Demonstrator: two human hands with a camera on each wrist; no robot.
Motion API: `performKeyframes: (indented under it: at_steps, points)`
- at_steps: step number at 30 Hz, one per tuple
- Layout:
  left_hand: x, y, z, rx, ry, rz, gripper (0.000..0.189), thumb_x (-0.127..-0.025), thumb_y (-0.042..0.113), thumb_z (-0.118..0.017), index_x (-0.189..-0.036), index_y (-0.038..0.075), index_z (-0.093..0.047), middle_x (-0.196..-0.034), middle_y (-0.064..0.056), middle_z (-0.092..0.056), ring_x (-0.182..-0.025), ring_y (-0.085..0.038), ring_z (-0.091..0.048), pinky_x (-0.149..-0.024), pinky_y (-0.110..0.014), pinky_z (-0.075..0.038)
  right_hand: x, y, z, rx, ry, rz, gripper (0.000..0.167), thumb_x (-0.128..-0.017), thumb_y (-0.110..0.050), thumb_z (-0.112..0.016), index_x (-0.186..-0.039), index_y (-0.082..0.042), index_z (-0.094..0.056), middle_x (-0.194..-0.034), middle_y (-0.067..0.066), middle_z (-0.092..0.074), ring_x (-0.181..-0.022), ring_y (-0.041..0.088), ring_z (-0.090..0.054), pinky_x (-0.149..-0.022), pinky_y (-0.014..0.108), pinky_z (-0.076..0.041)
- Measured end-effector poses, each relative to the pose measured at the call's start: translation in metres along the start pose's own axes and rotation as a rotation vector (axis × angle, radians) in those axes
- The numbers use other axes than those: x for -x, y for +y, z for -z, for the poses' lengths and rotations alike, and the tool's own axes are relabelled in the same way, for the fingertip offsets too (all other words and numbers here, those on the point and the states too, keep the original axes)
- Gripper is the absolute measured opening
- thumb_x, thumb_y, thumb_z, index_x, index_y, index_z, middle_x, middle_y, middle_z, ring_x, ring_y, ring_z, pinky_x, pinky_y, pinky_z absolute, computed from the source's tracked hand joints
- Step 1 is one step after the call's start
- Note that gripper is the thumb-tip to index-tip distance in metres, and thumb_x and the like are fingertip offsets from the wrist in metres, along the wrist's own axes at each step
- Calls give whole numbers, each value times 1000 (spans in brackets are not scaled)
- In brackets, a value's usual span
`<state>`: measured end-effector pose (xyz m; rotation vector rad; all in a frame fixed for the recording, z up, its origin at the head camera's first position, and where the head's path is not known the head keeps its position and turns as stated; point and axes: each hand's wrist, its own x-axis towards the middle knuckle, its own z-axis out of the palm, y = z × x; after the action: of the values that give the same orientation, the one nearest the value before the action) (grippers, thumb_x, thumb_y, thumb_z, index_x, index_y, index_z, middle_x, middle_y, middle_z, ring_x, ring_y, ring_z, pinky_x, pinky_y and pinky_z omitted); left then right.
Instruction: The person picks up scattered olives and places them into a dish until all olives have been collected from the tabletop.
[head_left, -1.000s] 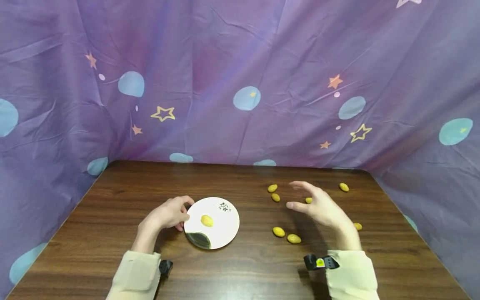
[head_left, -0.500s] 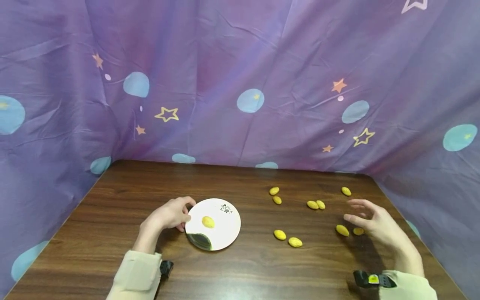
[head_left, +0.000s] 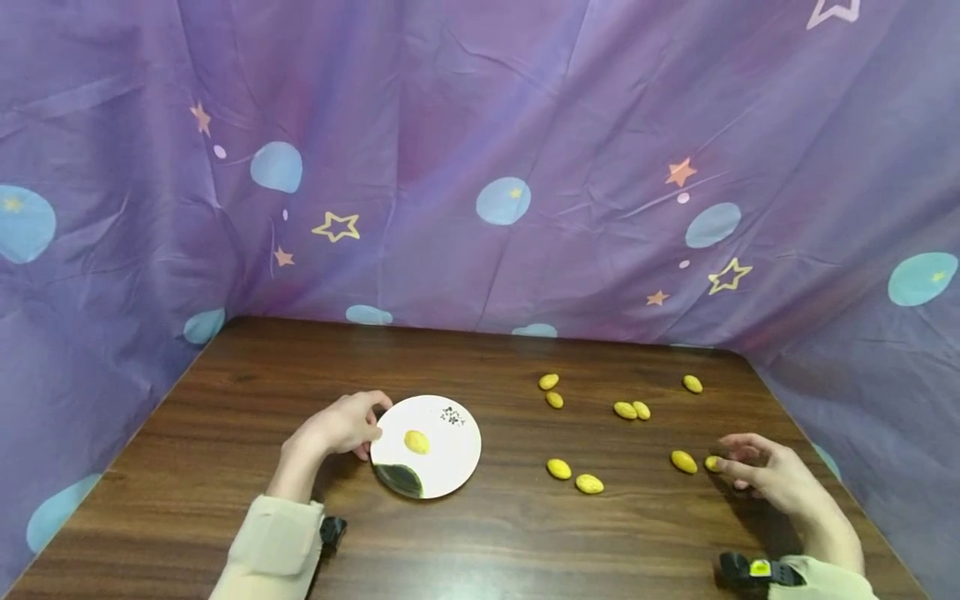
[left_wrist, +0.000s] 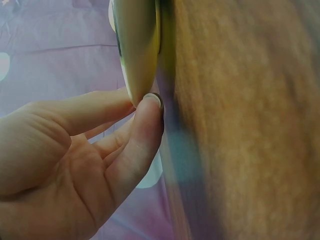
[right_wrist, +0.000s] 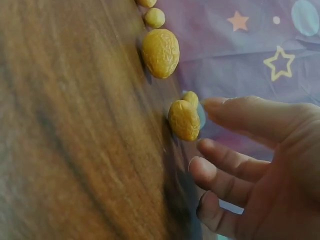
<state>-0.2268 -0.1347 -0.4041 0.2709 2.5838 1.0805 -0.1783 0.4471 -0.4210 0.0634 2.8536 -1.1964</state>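
In the head view a white round plate (head_left: pixel 453 458) with a dark green patch and a small flower print lies left of the middle. My left hand (head_left: pixel 337 427) pinches its left rim between thumb and fingers; the left wrist view shows the plate edge-on. One small yellow oval fruit (head_left: pixel 416 442) rests on the plate. At the right, my right hand (head_left: pixel 787 482) reaches down beside another yellow oval fruit (head_left: pixel 711 463). In the right wrist view its bent, spread fingers (right_wrist: pixel 225 177) stand close to this wrinkled fruit (right_wrist: pixel 183 121), with a slight gap.
Another yellow fruit (head_left: pixel 683 462) lies just left of the right hand. Several more are scattered over the brown wooden table (head_left: pixel 480 542), including a touching pair (head_left: pixel 626 410) and one fruit (head_left: pixel 692 383) farther back. A purple cloth (head_left: pixel 420 167) hangs behind.
My right hand has moved right, then lowered toward the rightmost fruit. A fruit that its fingers hid a second ago now shows in a pair. My left hand stays at the plate's rim.
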Motion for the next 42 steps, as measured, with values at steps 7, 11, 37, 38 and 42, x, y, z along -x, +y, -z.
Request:
performKeyframes:
  at_steps: [7, 11, 37, 38, 42]
  points:
    - [3, -1, -1, 3, 15, -3, 42, -84, -10, -58, -125, -3, -55, -80, -13, -53, -56, -20, -61, -53, -32, -56, -1, -3, -4, 14, -62, 25, 38, -88, -7, -69, -117, 13, -54, -82, 6, -62, -59, 15, -56, -53, 28, -48]
    - [4, 0, -1, 0, 14, 2, 42, -84, -10, -59, -125, -3, -55, -81, -13, -53, -57, -20, -61, -54, -32, -55, -3, -6, -7, 40, -66, 45, 28, -86, -5, -70, -106, 9, -57, -76, 4, -60, -58, 16, -55, -53, 28, -47]
    - [3, 2, -1, -8, 13, -11, 41, -84, -11, -59, -125, -4, -55, -82, -13, -53, -57, -21, -62, -54, -32, -56, 2, -39, 0, 13, 39, 126, 30, -85, -7, -73, -98, 3, -48, -79, 4, -51, -60, 10, -53, -50, 26, -49]
    - [3, 2, -1, -8, 13, -12, 41, -84, -11, -58, -125, -4, -55, -82, -13, -53, -57, -20, -62, -54, -32, -56, 2, -43, 1, 18, 46, 139, 30, -85, -8, -74, -98, 3, -49, -79, 4, -52, -61, 9, -53, -50, 26, -49]
    - [2, 2, -1, -11, 11, -14, 41, -84, -11, -58, -125, -4, -55, -81, -13, -53, -57, -20, -61, -54, -32, -56, 4, -60, 3, 12, 57, 185, 29, -86, -8, -73, -100, 2, -49, -81, 4, -52, -63, 7, -54, -53, 28, -52]
